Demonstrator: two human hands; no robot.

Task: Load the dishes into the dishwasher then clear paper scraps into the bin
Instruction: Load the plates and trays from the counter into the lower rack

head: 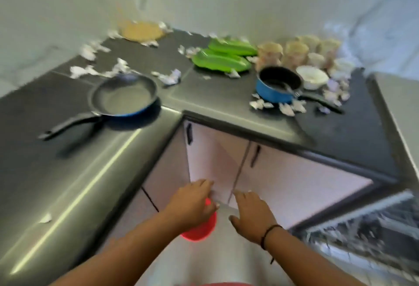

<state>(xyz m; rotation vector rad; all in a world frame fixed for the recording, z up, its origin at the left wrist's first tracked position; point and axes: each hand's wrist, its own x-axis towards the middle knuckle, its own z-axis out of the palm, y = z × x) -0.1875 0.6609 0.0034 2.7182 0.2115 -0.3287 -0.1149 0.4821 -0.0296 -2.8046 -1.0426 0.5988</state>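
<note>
Left hand (pixel 192 204) grips red bowl (pixel 199 229) near dishwasher (pixel 362 229); right hand (pixel 254 213) spread, holding nothing. Bowl judged light, stiff; rim hold suits.

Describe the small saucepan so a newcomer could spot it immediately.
Find the dark L-shaped countertop and follow its right-hand stretch. The saucepan sits near the front edge, left of a white bowl. It alone is deep, with blue walls; the frying pan is shallow.
</note>
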